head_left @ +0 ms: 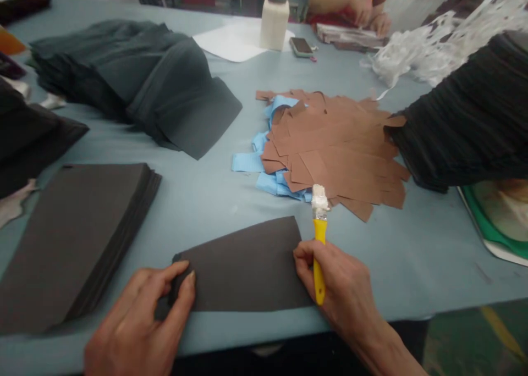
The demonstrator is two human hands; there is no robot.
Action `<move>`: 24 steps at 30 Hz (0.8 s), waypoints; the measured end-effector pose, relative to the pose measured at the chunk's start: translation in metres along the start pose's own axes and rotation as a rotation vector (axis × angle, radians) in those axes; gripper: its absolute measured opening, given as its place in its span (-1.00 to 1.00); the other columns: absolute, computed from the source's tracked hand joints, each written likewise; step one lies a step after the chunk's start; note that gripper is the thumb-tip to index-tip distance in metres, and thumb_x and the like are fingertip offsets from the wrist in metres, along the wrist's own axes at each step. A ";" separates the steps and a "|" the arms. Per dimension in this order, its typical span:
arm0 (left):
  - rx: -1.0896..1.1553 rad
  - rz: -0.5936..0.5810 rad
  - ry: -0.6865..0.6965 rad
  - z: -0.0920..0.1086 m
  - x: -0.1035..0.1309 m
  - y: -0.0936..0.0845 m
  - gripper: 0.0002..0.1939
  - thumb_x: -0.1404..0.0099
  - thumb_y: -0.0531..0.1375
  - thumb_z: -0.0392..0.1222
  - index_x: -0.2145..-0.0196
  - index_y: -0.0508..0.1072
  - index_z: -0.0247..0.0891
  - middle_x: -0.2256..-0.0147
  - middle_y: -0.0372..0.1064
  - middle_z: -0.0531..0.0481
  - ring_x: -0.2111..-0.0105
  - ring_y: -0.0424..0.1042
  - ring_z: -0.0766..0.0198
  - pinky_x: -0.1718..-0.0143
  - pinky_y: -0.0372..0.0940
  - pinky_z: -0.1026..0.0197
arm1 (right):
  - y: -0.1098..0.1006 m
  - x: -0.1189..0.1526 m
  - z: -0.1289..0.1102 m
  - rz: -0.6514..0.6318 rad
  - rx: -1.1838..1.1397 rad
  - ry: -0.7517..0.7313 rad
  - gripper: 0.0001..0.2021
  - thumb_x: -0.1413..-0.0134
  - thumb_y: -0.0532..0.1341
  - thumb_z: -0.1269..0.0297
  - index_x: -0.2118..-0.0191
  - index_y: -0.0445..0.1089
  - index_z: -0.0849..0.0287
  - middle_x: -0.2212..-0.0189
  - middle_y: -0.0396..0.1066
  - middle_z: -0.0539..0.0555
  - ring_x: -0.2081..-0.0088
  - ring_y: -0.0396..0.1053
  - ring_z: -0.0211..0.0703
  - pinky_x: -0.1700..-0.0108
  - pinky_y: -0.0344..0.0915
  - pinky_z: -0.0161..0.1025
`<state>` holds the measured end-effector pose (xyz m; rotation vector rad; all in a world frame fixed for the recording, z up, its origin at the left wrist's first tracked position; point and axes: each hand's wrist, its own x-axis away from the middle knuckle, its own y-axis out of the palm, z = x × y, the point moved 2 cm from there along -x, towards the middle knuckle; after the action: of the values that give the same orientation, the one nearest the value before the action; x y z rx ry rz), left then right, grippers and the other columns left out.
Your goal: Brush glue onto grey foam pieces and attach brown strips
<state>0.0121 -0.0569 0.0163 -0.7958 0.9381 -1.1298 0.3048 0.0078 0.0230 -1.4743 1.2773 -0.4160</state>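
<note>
A dark grey-brown fabric panel (247, 269) lies flat at the table's front edge. My left hand (144, 310) is closed at its left end, with thumb and index finger pinching the edge. At the panel's right edge, my right hand (338, 277) is closed around a yellow-handled paintbrush (320, 244), its fingertips touching the panel. The brush points away from me, and its bristles are coated in something whitish. Just beyond the bristles spreads a heap of brown strips (330, 145), with light blue strips (247, 162) showing along its left side.
A stack of dark panels (82, 227) sits at left, with a larger dark pile (136, 79) behind. More dark pieces (470, 112) stand at right, near a green-rimmed container (490, 230). A bottle (274, 24), a phone (301, 47) and another person's hands (367, 16) are across the table.
</note>
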 end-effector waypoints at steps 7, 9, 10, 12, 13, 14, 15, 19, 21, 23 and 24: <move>-0.056 0.093 0.265 0.042 -0.011 -0.012 -0.72 -0.60 0.09 -0.07 -0.09 0.47 -0.25 -0.01 0.47 -0.14 0.00 0.47 0.05 -0.13 0.26 0.02 | 0.003 -0.001 0.001 0.036 -0.006 -0.014 -0.85 -0.33 0.17 0.49 0.26 0.38 0.11 0.48 0.38 -0.07 0.51 0.39 -0.26 0.41 0.16 -0.31; -0.055 0.068 0.411 0.059 -0.014 -0.005 -0.70 -0.60 0.07 -0.19 -0.17 0.43 -0.30 -0.14 0.45 -0.19 -0.16 0.41 0.02 -0.23 0.23 0.00 | 0.004 -0.001 0.002 0.038 -0.004 -0.007 -0.85 -0.33 0.18 0.49 0.26 0.38 0.11 0.48 0.38 -0.07 0.51 0.40 -0.26 0.42 0.14 -0.30; -0.063 0.053 0.473 0.067 -0.016 0.000 -0.69 -0.59 0.06 -0.23 -0.19 0.41 -0.31 -0.19 0.43 -0.20 -0.24 0.36 0.01 -0.26 0.22 -0.01 | 0.005 -0.001 0.002 0.038 -0.004 -0.002 -0.86 -0.33 0.18 0.49 0.26 0.38 0.11 0.48 0.38 -0.07 0.51 0.40 -0.26 0.42 0.14 -0.30; -0.092 0.029 0.561 0.079 -0.020 0.012 -0.66 -0.57 0.05 -0.27 -0.22 0.38 -0.33 -0.26 0.42 -0.19 -0.34 0.29 0.00 -0.31 0.24 -0.03 | 0.006 0.000 0.003 0.037 -0.008 0.009 -0.86 -0.33 0.18 0.49 0.26 0.38 0.11 0.48 0.38 -0.07 0.50 0.41 -0.26 0.42 0.13 -0.30; -0.112 0.023 0.584 0.082 -0.021 0.019 -0.64 -0.57 0.04 -0.27 -0.24 0.37 -0.35 -0.27 0.42 -0.19 -0.35 0.29 -0.01 -0.30 0.27 -0.04 | 0.007 0.000 0.003 0.036 -0.012 0.014 -0.86 -0.33 0.19 0.49 0.26 0.37 0.11 0.48 0.38 -0.06 0.49 0.42 -0.25 0.42 0.14 -0.30; -0.132 0.019 0.596 0.083 -0.022 0.025 -0.63 -0.57 0.03 -0.26 -0.25 0.36 -0.37 -0.28 0.42 -0.21 -0.34 0.32 -0.03 -0.28 0.32 -0.05 | 0.008 -0.001 0.004 0.032 -0.018 0.018 -0.86 -0.33 0.19 0.49 0.26 0.37 0.11 0.47 0.39 -0.06 0.49 0.42 -0.25 0.42 0.14 -0.30; -0.152 0.019 0.600 0.083 -0.023 0.030 -0.62 -0.57 0.02 -0.24 -0.25 0.36 -0.39 -0.27 0.43 -0.22 -0.32 0.35 -0.04 -0.25 0.37 -0.06 | 0.008 -0.001 0.004 0.029 -0.023 0.021 -0.86 -0.33 0.19 0.49 0.26 0.37 0.11 0.47 0.40 -0.05 0.48 0.43 -0.24 0.41 0.14 -0.30; -0.180 0.049 0.607 0.077 -0.023 0.042 -0.60 -0.58 -0.03 -0.20 -0.24 0.35 -0.40 -0.25 0.46 -0.24 -0.27 0.43 -0.08 -0.18 0.46 -0.09 | 0.004 -0.003 0.005 0.003 -0.054 0.012 -0.86 -0.34 0.19 0.48 0.25 0.36 0.10 0.46 0.42 -0.04 0.48 0.45 -0.23 0.41 0.16 -0.31; -0.163 0.074 0.617 0.074 -0.023 0.044 -0.60 -0.59 -0.04 -0.20 -0.23 0.36 -0.39 -0.24 0.47 -0.24 -0.26 0.45 -0.07 -0.17 0.47 -0.08 | -0.002 -0.001 0.000 -0.014 -0.081 -0.017 -0.85 -0.34 0.19 0.49 0.25 0.34 0.10 0.47 0.42 -0.06 0.48 0.45 -0.26 0.41 0.19 -0.35; -0.151 0.100 0.628 0.073 -0.023 0.045 -0.60 -0.59 -0.04 -0.19 -0.22 0.37 -0.40 -0.22 0.49 -0.25 -0.24 0.46 -0.07 -0.15 0.48 -0.07 | -0.008 0.005 -0.010 -0.023 -0.109 -0.056 -0.83 -0.34 0.17 0.51 0.26 0.32 0.09 0.48 0.42 -0.08 0.50 0.43 -0.30 0.41 0.22 -0.39; -0.147 0.114 0.632 0.072 -0.024 0.046 -0.60 -0.59 -0.04 -0.19 -0.23 0.37 -0.40 -0.22 0.49 -0.26 -0.24 0.46 -0.07 -0.15 0.47 -0.07 | -0.011 0.009 -0.017 -0.020 -0.120 -0.076 -0.82 -0.35 0.16 0.51 0.26 0.30 0.08 0.49 0.41 -0.09 0.52 0.42 -0.32 0.41 0.23 -0.40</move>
<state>0.0916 -0.0187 0.0089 -0.4909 1.5866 -1.2448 0.2999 -0.0103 0.0348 -1.5903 1.2452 -0.2976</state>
